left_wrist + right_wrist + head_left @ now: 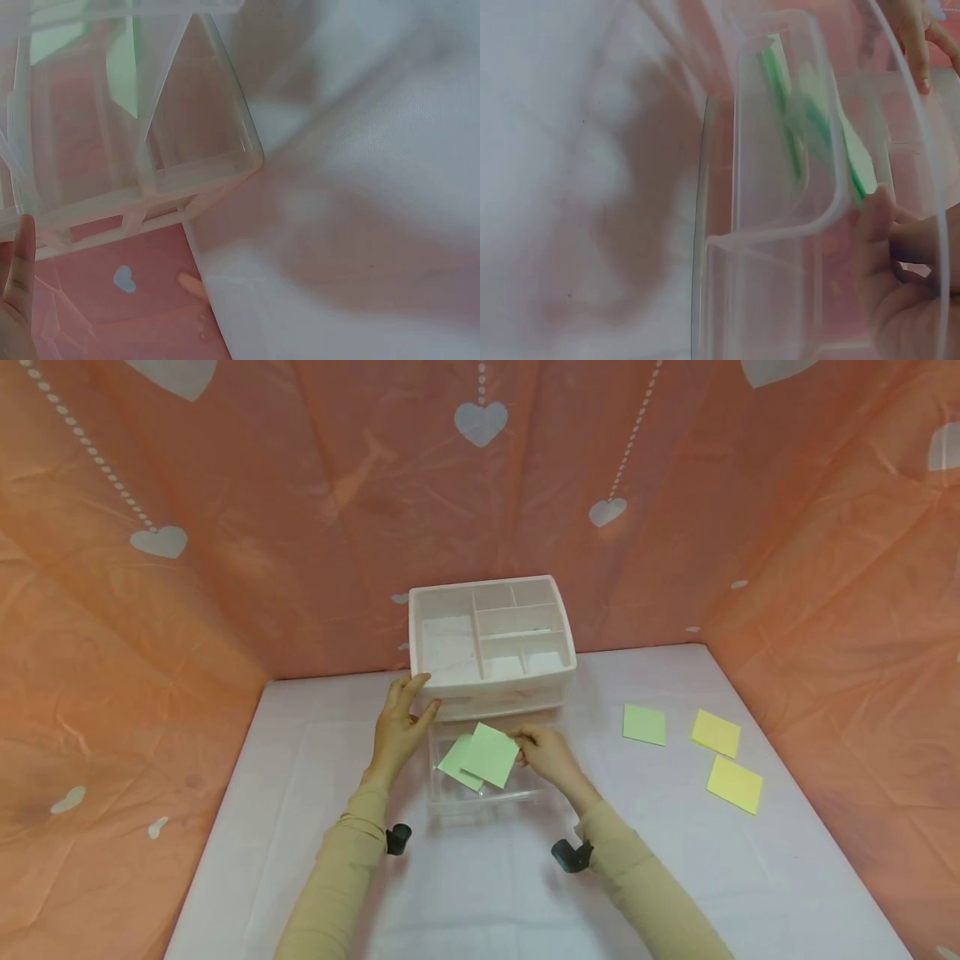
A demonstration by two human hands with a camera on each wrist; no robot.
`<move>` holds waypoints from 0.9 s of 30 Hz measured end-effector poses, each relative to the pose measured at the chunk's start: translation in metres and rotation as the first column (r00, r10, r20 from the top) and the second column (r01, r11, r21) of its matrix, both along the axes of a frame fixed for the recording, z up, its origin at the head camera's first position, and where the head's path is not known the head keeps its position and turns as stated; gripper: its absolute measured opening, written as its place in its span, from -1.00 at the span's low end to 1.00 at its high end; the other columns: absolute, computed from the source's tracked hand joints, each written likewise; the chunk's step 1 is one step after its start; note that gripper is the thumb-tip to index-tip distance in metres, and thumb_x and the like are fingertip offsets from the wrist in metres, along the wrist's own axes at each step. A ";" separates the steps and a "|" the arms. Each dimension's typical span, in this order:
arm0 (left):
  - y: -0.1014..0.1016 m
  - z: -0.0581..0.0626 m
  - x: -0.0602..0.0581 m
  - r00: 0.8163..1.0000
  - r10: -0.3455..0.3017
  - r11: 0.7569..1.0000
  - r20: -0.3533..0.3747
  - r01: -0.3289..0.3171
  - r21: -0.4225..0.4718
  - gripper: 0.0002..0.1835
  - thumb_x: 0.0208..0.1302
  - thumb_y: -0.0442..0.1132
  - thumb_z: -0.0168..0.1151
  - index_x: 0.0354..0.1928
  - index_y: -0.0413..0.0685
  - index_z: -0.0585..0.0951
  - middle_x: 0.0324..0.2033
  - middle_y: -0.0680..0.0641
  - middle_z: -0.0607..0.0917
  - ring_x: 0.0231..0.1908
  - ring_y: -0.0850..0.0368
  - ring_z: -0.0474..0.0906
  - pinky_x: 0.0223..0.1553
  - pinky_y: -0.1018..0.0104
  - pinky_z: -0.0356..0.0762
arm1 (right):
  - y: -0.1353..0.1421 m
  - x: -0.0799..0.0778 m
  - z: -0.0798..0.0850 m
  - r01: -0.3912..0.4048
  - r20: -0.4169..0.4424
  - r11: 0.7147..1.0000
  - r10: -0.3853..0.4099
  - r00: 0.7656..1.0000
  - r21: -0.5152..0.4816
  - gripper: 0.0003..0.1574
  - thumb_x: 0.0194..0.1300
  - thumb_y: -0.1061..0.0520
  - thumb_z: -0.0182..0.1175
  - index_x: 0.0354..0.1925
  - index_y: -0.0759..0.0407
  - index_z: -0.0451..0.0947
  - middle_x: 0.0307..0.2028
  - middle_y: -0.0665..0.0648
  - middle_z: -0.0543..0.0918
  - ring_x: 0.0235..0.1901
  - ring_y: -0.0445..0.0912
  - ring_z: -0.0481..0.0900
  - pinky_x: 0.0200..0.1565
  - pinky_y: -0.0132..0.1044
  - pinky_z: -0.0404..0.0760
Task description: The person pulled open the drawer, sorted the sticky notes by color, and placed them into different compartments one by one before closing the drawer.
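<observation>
A white desk organizer (489,687) with a compartmented top stands at the back of the table, its clear drawer (442,808) pulled out toward me. My left hand (393,735) rests at the organizer's front left corner, fingertips on the top rim and thumb at the front. My right hand (551,758) pinches a light green sticky note pad (492,754) by its right edge, over the drawer. Beneath it, partly covered, lies another green pad (455,767) inside the drawer. Through the clear plastic, the right wrist view shows the held pad (857,154) tilted at my right fingertips.
To the right on the white table (675,860) lie a green pad (644,724) and two yellow pads, one farther back (716,733) and one nearer (735,784). An orange curtain (337,610) with white hearts encloses the table's back and sides.
</observation>
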State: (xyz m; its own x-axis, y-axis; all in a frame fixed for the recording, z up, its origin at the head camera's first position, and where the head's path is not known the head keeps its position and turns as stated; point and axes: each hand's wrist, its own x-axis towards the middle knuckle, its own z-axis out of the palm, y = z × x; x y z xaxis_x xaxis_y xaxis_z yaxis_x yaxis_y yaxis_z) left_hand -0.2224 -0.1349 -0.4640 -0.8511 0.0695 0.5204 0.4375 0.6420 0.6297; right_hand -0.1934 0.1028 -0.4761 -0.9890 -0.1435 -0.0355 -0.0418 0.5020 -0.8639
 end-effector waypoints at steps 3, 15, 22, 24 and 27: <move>0.000 0.000 0.001 1.000 -0.002 1.000 -0.004 0.002 0.001 -0.53 0.23 -0.17 0.23 0.18 0.13 0.37 0.12 -0.20 0.41 -0.46 -0.06 0.60 -0.43 0.24 0.65 | 0.000 0.000 0.000 -0.007 0.025 1.000 0.007 1.000 0.024 -0.73 0.31 0.30 0.03 -0.09 0.34 0.58 -0.47 0.21 0.66 -0.60 -0.22 0.52 -0.47 -0.36 0.63; 0.000 -0.002 -0.001 1.000 -0.007 1.000 -0.020 0.007 0.008 -0.53 0.23 -0.18 0.24 0.18 0.14 0.37 0.13 -0.22 0.40 -0.47 -0.08 0.61 -0.43 0.21 0.66 | -0.003 -0.002 -0.001 -0.009 0.031 0.994 0.006 1.000 0.105 -0.73 0.26 0.33 0.05 -0.13 0.31 0.63 -0.39 0.22 0.70 -0.63 -0.21 0.51 -0.53 -0.40 0.61; 0.000 -0.003 -0.001 0.999 -0.008 1.000 -0.044 0.008 0.003 -0.52 0.22 -0.19 0.25 0.17 0.12 0.37 0.09 -0.20 0.42 -0.45 -0.07 0.61 -0.44 0.22 0.67 | -0.002 -0.001 -0.001 -0.038 -0.089 0.966 0.062 0.994 0.257 -0.76 0.25 0.30 0.09 -0.18 0.24 0.66 -0.32 0.20 0.72 -0.58 -0.20 0.51 -0.54 -0.43 0.54; 0.000 -0.003 -0.001 0.999 -0.008 1.000 -0.049 0.008 0.004 -0.52 0.21 -0.19 0.26 0.17 0.12 0.38 0.08 -0.20 0.43 -0.45 -0.06 0.61 -0.45 0.22 0.66 | -0.002 -0.001 -0.001 -0.031 -0.142 0.954 0.077 0.987 0.299 -0.78 0.25 0.29 0.11 -0.20 0.22 0.67 -0.28 0.18 0.73 -0.49 -0.14 0.57 -0.45 -0.36 0.58; 0.000 -0.003 0.000 0.999 -0.009 1.000 -0.051 0.009 0.007 -0.52 0.21 -0.19 0.26 0.17 0.11 0.38 0.09 -0.19 0.43 -0.44 -0.06 0.61 -0.45 0.22 0.66 | -0.001 0.000 -0.003 -0.014 -0.200 0.944 0.085 0.976 0.329 -0.79 0.24 0.28 0.12 -0.22 0.20 0.68 -0.23 0.17 0.73 -0.32 -0.03 0.65 -0.27 -0.21 0.65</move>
